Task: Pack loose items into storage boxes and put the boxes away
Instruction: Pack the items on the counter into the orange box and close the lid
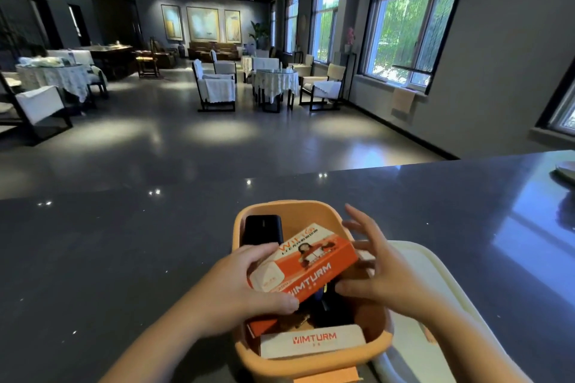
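An orange storage box [298, 207] stands on the dark counter [124, 252] near its front edge. My left hand [245, 286] grips the near end of an orange-and-white carton [314, 261], tilted over the box's opening. At the carton's right side is my right hand [376, 267], its fingers spread and its thumb under the carton's lower edge. Inside the box lie a black device [263, 232] at the back left and a white carton with red lettering [311, 340] at the front. A cream lid [435, 295] lies to the right of the box.
A grey dish [564, 172] sits at the counter's far right edge. Beyond the counter is a wide floor with tables, chairs and windows on the right wall.
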A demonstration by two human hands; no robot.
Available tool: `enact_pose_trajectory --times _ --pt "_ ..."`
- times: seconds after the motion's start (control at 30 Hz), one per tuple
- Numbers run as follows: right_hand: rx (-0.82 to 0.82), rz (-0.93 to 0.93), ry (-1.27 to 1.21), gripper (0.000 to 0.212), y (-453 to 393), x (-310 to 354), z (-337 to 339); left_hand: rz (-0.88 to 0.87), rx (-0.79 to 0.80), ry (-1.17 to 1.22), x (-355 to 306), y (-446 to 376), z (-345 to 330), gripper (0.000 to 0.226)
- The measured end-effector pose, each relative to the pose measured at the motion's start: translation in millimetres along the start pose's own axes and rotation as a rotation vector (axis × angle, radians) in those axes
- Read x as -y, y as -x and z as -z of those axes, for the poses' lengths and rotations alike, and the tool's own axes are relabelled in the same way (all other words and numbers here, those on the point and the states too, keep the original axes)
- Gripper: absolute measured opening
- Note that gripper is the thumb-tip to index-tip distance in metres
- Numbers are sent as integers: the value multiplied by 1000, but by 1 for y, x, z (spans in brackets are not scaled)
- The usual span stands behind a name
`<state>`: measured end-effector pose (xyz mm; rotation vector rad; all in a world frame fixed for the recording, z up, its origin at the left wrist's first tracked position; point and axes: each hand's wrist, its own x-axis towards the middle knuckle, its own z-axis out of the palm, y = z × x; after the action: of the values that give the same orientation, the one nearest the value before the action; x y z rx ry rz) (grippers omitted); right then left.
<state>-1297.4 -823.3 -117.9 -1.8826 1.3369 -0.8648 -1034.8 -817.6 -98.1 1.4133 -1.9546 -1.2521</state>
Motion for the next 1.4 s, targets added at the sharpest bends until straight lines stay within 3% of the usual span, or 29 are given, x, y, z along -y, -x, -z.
enact_pose_trajectory --times 0.07,0.23,0.4,0.5,0.63,0.77,0.87,0.97,1.17,1.4 --pt "39 75 33 110 8 8 4 17 60 -10 0 -3 1 102" --pt "103 278 227 60 13 28 -6 20 193 -82 -11 -9 -4 78" --pt "63 300 383 37 10 35 2 -8 269 -80 -13 -13 -12 70" --pt "128 184 473 35 7 27 -1 -46 125 -124 -8 -13 -18 44" --pt "287 53 541 48 0 13 -14 -36 -6 -181 4 -9 -19 15" --pt "458 -32 443 41 -4 4 -25 -29 -155 -158 14 0 -23 12" --pt "488 -37 416 30 -6 1 -29 -67 -345 -164 17 4 -27 16" --pt "516 -44 406 30 -8 -3 -34 -76 -432 -102 23 5 -30 21" --pt "517 -69 407 28 -9 -4 -38 -100 -551 -17 35 6 -40 20" --pt "219 52 382 22 -25 34 -55 -94 -666 44 53 20 -19 19"
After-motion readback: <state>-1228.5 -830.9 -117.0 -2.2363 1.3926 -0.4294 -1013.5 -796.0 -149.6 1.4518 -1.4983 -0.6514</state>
